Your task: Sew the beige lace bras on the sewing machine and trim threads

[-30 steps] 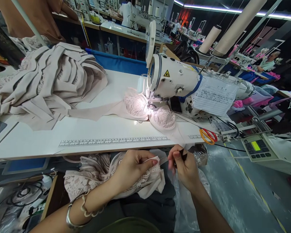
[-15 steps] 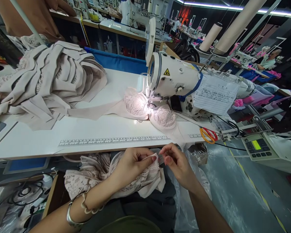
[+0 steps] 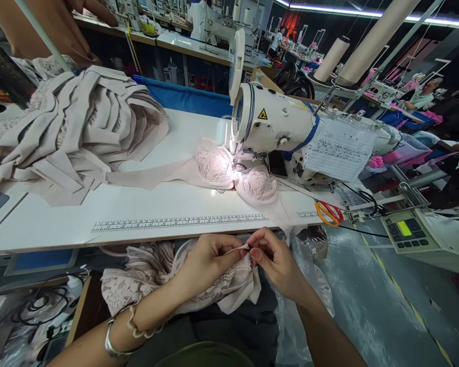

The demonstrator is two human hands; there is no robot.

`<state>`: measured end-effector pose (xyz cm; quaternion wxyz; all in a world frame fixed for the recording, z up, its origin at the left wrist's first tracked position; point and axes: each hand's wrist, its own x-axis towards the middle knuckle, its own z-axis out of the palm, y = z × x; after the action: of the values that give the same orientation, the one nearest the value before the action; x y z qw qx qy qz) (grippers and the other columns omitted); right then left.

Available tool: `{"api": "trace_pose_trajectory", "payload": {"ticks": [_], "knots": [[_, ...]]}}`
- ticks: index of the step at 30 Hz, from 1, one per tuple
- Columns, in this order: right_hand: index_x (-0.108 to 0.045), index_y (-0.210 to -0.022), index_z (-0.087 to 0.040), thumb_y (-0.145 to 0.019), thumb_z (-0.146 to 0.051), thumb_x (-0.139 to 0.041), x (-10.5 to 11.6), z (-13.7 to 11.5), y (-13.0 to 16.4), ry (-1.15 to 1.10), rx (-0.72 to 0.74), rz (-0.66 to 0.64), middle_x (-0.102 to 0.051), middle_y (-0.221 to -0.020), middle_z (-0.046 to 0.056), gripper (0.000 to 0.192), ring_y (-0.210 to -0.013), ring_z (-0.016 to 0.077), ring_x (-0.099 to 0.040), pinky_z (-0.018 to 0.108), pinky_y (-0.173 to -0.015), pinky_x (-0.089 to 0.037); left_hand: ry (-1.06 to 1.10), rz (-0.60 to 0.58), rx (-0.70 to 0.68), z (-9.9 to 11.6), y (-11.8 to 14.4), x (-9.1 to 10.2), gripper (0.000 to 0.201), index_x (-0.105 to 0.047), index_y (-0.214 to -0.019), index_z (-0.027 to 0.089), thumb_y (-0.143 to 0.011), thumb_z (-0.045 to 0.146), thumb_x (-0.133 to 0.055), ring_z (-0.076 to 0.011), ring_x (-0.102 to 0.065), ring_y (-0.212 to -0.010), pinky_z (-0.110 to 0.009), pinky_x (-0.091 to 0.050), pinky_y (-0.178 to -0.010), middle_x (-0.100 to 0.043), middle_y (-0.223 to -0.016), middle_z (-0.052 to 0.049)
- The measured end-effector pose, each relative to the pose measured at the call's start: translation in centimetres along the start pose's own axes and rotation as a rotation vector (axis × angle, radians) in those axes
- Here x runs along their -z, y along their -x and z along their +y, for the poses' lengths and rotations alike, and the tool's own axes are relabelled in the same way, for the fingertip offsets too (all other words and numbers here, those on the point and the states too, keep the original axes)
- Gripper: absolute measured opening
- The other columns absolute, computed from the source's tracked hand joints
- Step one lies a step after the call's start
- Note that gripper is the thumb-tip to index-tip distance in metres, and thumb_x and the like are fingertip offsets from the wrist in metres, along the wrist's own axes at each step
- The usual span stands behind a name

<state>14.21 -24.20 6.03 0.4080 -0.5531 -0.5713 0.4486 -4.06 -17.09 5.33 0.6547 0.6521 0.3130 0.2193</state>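
A pale pink lace bra (image 3: 235,295) lies bunched across my lap, below the table's front edge. My left hand (image 3: 204,262) is closed in a pinch on the fabric edge of this bra. At the same edge, the fingertips of my right hand (image 3: 281,262) are pinched together, thumb against index finger. A small dark spot shows between the two hands; I cannot make out what it is. Another lace bra (image 3: 212,163) is spread on the table, with its middle beneath the needle area of the white sewing machine (image 3: 279,109).
A tall heap of pale fabric bra parts (image 3: 95,117) covers the table's left side. Scissors (image 3: 329,213) with orange and red handles lie at the right, near a phone (image 3: 277,164). A printed ruler (image 3: 183,223) runs along the front edge. A control box (image 3: 405,229) stands right.
My right hand has moved left and closed its fingertips on the bra's edge beside my left hand. The left hand has hardly moved.
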Motion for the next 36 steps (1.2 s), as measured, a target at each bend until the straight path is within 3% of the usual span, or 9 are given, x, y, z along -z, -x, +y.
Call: {"api": "trace_pose_trajectory", "payload": {"ticks": [5,12,16,19,22,26,30,36], "knots": [[-0.055,-0.093,-0.022,-0.096,-0.044,-0.062,-0.4,0.0,-0.3,-0.072,-0.018,0.005,-0.057,-0.069,-0.004,0.023,-0.061,0.0112,-0.055,0.022,-0.058,-0.042,-0.016,-0.005,-0.011,-0.2,0.0,0.1,0.039,-0.074,-0.074,0.013,-0.088,0.048,-0.063,-0.0141,-0.051,-0.061,-0.022,-0.038,-0.055,-0.061,-0.063,-0.003],[-0.055,-0.092,-0.022,-0.094,-0.049,-0.063,-1.0,0.6,-0.4,-0.118,-0.022,0.063,-0.052,-0.063,-0.006,0.028,-0.054,0.0098,-0.044,0.022,-0.052,-0.035,-0.003,-0.007,-0.003,-0.4,-0.1,0.1,0.039,-0.073,-0.072,0.012,-0.087,0.047,-0.063,-0.0115,-0.043,-0.057,-0.022,-0.032,-0.052,-0.058,-0.063,-0.002],[-0.055,-0.098,-0.023,-0.096,-0.056,-0.057,-0.6,1.2,0.0,-0.094,0.083,0.213,-0.048,-0.064,-0.007,0.032,-0.052,0.0102,-0.043,0.022,-0.050,-0.035,0.010,0.002,0.005,-0.5,0.0,0.2,0.039,-0.075,-0.078,0.011,-0.087,0.046,-0.061,-0.0086,-0.032,-0.052,-0.022,-0.025,-0.049,-0.051,-0.058,0.001],[-0.059,-0.093,-0.024,-0.098,-0.061,-0.050,-0.5,2.2,1.3,0.067,0.237,0.352,-0.042,-0.061,-0.007,0.038,-0.048,0.0101,-0.038,0.023,-0.046,-0.031,0.067,0.048,0.022,-0.5,-0.1,0.3,0.040,-0.075,-0.080,0.010,-0.086,0.048,-0.062,-0.0080,-0.028,-0.052,-0.022,-0.022,-0.048,-0.047,-0.055,0.002],[-0.061,-0.083,-0.022,-0.098,-0.054,-0.054,-0.9,3.6,2.6,0.402,0.338,0.306,-0.046,-0.055,-0.006,0.036,-0.042,0.0096,-0.040,0.024,-0.045,-0.032,0.119,0.099,0.014,-0.7,-0.2,0.4,0.038,-0.076,-0.082,0.011,-0.084,0.048,-0.065,-0.0084,-0.029,-0.052,-0.021,-0.022,-0.048,-0.048,-0.056,0.002],[-0.062,-0.097,-0.020,-0.098,-0.049,-0.059,-1.7,5.1,3.5,0.729,0.361,0.325,-0.057,-0.054,-0.005,0.029,-0.040,0.0112,-0.050,0.024,-0.044,-0.038,0.143,0.116,0.001,-1.0,-0.3,0.3,0.039,-0.076,-0.082,0.012,-0.086,0.048,-0.064,-0.0075,-0.025,-0.050,-0.021,-0.020,-0.046,-0.042,-0.053,0.003],[-0.059,-0.090,-0.022,-0.096,-0.051,-0.061,-2.0,5.9,3.8,0.778,0.408,0.360,-0.059,-0.055,-0.005,0.030,-0.042,0.0129,-0.056,0.025,-0.046,-0.044,0.209,0.166,0.022,-0.8,-0.4,0.1,0.039,-0.075,-0.081,0.010,-0.083,0.048,-0.066,-0.0065,-0.023,-0.048,-0.021,-0.017,-0.045,-0.037,-0.051,0.005],[-0.060,-0.101,-0.021,-0.101,-0.046,-0.053,-2.3,6.7,3.2,0.808,0.356,0.321,-0.073,-0.070,0.000,0.025,-0.054,0.0165,-0.068,0.026,-0.052,-0.050,0.251,0.206,0.020,-0.7,-0.4,0.1,0.040,-0.074,-0.082,0.010,-0.081,0.049,-0.068,-0.0058,-0.023,-0.047,-0.020,-0.018,-0.044,-0.037,-0.051,0.005]]}}
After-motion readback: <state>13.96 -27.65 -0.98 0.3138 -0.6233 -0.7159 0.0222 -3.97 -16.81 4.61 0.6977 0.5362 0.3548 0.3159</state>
